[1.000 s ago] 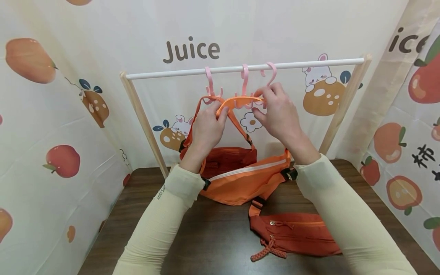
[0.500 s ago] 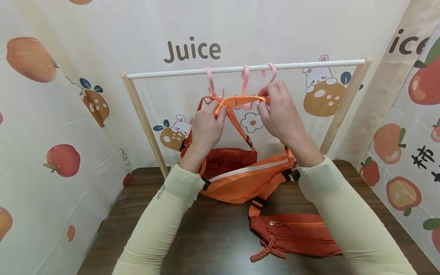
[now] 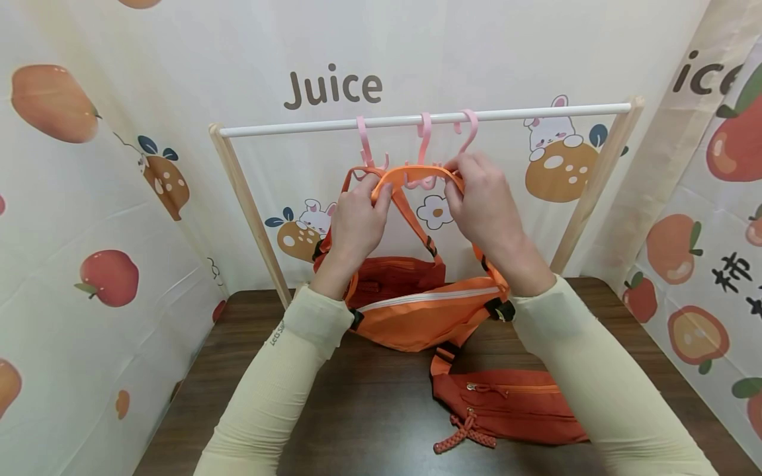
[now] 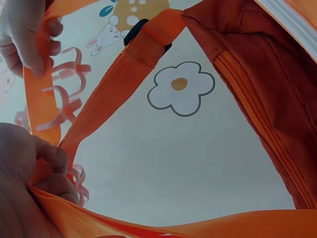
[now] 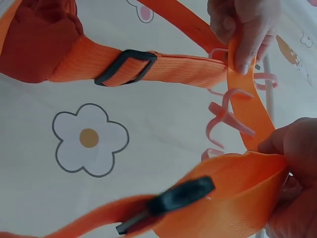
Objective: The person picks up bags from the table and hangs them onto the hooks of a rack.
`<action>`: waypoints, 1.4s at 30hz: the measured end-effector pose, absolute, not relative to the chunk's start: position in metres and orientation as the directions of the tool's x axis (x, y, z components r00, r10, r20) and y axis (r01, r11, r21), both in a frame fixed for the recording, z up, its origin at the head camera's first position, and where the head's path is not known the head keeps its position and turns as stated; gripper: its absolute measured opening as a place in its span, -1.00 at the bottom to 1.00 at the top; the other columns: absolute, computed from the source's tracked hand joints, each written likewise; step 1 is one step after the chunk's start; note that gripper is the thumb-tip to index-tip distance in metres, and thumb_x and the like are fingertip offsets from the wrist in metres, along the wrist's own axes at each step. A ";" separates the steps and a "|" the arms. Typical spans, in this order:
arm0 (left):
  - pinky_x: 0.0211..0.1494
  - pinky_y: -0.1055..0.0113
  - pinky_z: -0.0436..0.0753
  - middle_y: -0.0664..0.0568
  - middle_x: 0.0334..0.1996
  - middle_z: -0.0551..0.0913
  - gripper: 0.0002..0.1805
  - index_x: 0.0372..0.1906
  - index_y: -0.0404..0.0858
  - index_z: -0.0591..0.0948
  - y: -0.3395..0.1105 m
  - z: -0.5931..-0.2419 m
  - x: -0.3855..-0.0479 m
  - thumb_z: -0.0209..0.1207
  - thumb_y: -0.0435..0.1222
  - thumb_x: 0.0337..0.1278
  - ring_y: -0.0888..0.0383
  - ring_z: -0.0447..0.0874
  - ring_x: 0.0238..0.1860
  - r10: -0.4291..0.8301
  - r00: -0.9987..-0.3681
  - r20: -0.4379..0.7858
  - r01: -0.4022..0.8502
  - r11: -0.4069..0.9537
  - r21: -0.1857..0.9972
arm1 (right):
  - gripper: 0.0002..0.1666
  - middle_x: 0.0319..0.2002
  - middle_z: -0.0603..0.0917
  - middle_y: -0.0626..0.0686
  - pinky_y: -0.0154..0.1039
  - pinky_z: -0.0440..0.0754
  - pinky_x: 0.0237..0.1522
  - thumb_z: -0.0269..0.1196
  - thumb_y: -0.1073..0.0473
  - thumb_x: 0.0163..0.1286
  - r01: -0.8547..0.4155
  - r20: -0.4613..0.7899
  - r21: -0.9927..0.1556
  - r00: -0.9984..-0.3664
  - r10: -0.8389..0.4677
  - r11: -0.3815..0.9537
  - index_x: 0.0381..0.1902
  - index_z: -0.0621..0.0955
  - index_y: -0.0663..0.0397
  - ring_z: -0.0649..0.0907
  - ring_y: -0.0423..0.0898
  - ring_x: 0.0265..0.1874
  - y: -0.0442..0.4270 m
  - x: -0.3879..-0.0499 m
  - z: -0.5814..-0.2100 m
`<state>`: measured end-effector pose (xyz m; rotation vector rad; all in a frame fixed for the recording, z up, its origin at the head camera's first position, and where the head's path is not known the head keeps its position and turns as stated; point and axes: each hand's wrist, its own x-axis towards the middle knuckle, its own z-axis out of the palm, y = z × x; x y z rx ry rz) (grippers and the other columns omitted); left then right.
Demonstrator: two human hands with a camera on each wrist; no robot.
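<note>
Both hands hold the strap [image 3: 417, 173] of an orange waist bag [image 3: 425, 320] with a white zip. My left hand [image 3: 359, 215] pinches its left part; my right hand [image 3: 485, 205] pinches the right part. Between them the strap runs in front of the middle pink hook [image 3: 424, 142], whose lower prongs [image 5: 230, 111] show beside the webbing in the right wrist view. Behind, a red bag [image 3: 399, 274] hangs by its strap [image 3: 411, 218] from the left pink hook [image 3: 364, 142]. The orange bag hangs low, close over the table.
A white rail [image 3: 536, 114] on wooden posts [image 3: 250, 211] carries the hooks, including a right pink hook [image 3: 470, 130] partly behind my right hand. Another red bag [image 3: 512, 403] with a braided pull lies on the dark wooden table [image 3: 357, 410]. A fruit-print curtain [image 3: 178, 66] surrounds it.
My right hand dips slightly and turns, and the right end of the strap now bends downward. More strap shows below it. The left hand stays almost still.
</note>
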<state>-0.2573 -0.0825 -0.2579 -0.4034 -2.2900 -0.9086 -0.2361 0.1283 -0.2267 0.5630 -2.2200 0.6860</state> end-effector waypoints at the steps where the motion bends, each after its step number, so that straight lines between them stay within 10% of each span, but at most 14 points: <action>1: -0.59 0.25 0.33 0.01 -0.63 0.46 -0.65 0.12 -0.20 0.69 -0.082 -0.258 -0.257 0.08 -0.04 0.65 0.07 0.39 -0.65 0.048 -0.755 0.655 0.483 0.717 0.503 | -0.80 -0.16 0.63 0.24 -0.01 0.72 -0.12 0.20 0.30 0.58 -0.572 0.748 -0.304 -0.638 -0.181 0.762 -0.01 0.66 0.35 0.58 0.11 -0.21 0.128 -0.236 -0.228; 42: -0.59 0.25 0.36 -0.01 -0.60 0.47 -0.66 0.01 -0.25 0.66 -0.082 -0.253 -0.253 0.09 -0.05 0.64 0.05 0.44 -0.63 0.028 -0.785 0.619 0.429 0.745 0.511 | -0.73 -0.30 0.75 0.14 -0.09 0.65 -0.42 0.32 0.12 0.58 -0.507 0.704 -0.431 -0.707 -0.074 0.746 0.05 0.57 0.18 0.70 0.03 -0.48 0.122 -0.251 -0.240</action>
